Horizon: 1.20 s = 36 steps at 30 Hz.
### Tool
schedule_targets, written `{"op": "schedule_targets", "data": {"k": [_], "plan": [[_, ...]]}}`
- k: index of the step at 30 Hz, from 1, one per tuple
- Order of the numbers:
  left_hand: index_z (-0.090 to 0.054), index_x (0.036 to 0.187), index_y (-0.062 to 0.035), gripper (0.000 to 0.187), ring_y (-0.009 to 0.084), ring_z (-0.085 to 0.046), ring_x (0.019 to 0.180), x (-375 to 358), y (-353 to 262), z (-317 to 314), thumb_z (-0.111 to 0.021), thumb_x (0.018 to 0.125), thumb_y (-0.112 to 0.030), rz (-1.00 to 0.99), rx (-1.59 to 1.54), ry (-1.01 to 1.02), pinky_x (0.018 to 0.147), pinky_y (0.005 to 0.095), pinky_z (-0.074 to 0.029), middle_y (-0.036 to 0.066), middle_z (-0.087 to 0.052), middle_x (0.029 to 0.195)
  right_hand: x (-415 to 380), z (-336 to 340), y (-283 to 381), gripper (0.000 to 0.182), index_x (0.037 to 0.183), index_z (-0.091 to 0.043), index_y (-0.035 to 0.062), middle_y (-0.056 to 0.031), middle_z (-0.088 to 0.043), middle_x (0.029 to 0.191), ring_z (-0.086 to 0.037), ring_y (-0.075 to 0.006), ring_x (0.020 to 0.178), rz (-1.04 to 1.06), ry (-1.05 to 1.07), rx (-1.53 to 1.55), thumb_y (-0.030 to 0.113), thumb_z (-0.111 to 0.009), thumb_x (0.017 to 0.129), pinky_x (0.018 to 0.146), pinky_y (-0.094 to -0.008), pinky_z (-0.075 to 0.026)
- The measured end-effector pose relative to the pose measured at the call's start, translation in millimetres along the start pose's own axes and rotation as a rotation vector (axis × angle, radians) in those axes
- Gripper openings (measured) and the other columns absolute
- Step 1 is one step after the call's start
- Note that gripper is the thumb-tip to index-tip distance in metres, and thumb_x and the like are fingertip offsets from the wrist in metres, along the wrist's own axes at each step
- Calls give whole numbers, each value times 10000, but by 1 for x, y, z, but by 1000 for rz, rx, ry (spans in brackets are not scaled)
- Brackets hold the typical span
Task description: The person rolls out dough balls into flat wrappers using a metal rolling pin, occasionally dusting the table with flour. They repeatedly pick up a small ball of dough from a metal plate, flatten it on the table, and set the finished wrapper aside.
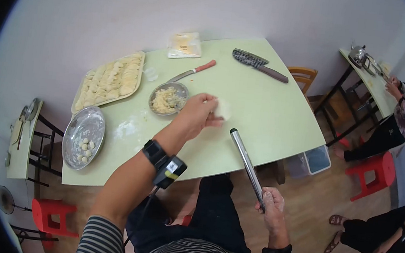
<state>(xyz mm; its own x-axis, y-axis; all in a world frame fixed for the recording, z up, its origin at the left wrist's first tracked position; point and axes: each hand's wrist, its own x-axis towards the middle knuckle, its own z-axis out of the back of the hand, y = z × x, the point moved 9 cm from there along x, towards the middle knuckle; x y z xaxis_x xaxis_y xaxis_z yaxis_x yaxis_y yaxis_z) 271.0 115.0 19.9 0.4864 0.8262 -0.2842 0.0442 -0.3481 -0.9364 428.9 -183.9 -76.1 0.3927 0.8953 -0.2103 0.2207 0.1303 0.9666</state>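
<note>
Meanwhile, left hand [198, 113] pinches dough wrapper [223, 110] beside filling bowl [168, 98].

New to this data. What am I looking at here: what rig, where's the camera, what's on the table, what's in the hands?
There is no robot. A person works with two bare hands, and the single fisheye picture comes from a camera on their head, looking down; that is why the edges curve. Both wrists wear black bands.

The left hand reaches over the green table and pinches a round dough wrapper. The right hand, nearer the lap, has a closed grip on the lower end of a metal rolling pin, which points up toward the table.

On the table: a bowl of filling, a tray of dumplings, a round pan with a few dough balls, a knife, a cleaver and a small packet.

Other people sit at the right, one at a second table.
</note>
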Motion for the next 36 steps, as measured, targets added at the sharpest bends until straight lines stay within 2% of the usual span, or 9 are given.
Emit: {"op": "schedule_targets", "data": {"k": [2, 4, 10, 18, 20, 21, 25, 34, 36], "plan": [[-507, 1225, 31, 276, 227, -719, 859, 9, -6, -18, -564, 1018, -142, 5, -26, 21, 676, 300, -603, 140, -641, 1089, -3, 8, 0, 247, 1161, -603, 37, -19, -621, 798, -580, -73, 664, -3, -35, 16, 263, -559, 1069, 576, -225, -445], [-471, 1292, 52, 374, 207, -706, 799, 8, -10, -3, -581, 1012, -170, -16, 231, -258, 607, 293, -563, 165, -619, 1140, -5, 13, 0, 240, 1159, -605, 43, -16, -619, 798, -581, -72, 664, -6, -56, 32, 261, -560, 1068, 577, -223, -444], [-518, 1307, 28, 395, 146, -648, 704, -60, -3, 32, -608, 1006, -212, -212, 554, -117, 551, 278, -501, 104, -612, 1185, -4, 22, -8, 235, 1160, -608, 48, -11, -618, 799, -578, -70, 653, -14, -79, 34, 258, -553, 1071, 567, -225, -436], [-640, 1159, 23, 258, 98, -613, 704, -182, -40, 200, -656, 986, -168, -305, 659, -502, 608, 266, -515, 49, -665, 1017, 12, -3, -6, 274, 1094, -617, 51, -7, -562, 716, -529, -72, 574, 52, -33, -41, 312, -542, 1065, 505, -223, -389], [-660, 1141, 30, 263, 109, -622, 742, -207, -49, 257, -674, 969, -169, -382, 848, -656, 649, 289, -527, 59, -693, 972, 12, -19, -3, 281, 1085, -609, 47, -6, -545, 688, -516, -69, 562, 59, 3, -35, 317, -532, 1069, 492, -221, -378], [-697, 1127, 13, 264, 272, -704, 902, -227, -64, 271, -681, 924, -156, -350, 942, -796, 829, 373, -544, 172, -742, 1018, 12, -26, -1, 289, 1077, -600, 44, -8, -539, 674, -506, -67, 555, 74, 38, -41, 322, -522, 1072, 490, -219, -373], [-706, 1143, 3, 289, 313, -714, 931, -261, -70, 356, -684, 908, -164, -295, 1081, -852, 848, 393, -545, 194, -738, 1033, 12, -46, 7, 309, 1063, -581, 40, -11, -537, 665, -484, -62, 542, 98, 117, -102, 340, -505, 1078, 488, -213, -362], [-756, 1116, -52, 301, 357, -653, 1060, -233, -50, 390, -634, 911, -236, -115, 1463, -765, 1011, 462, -448, 202, -736, 997, 8, -61, 5, 251, 1092, -583, 74, 0, -539, 652, -462, -57, 518, 43, 110, -157, 315, -516, 1087, 475, -198, -352], [-752, 1143, -51, 306, 385, -666, 1003, -218, -42, 385, -679, 907, -231, -21, 1589, -597, 1023, 444, -430, 217, -723, 958, 7, -63, 8, 246, 1092, -584, 79, 2, -540, 654, -466, -57, 522, 63, 116, -177, 316, -522, 1085, 477, -198, -352]]}}
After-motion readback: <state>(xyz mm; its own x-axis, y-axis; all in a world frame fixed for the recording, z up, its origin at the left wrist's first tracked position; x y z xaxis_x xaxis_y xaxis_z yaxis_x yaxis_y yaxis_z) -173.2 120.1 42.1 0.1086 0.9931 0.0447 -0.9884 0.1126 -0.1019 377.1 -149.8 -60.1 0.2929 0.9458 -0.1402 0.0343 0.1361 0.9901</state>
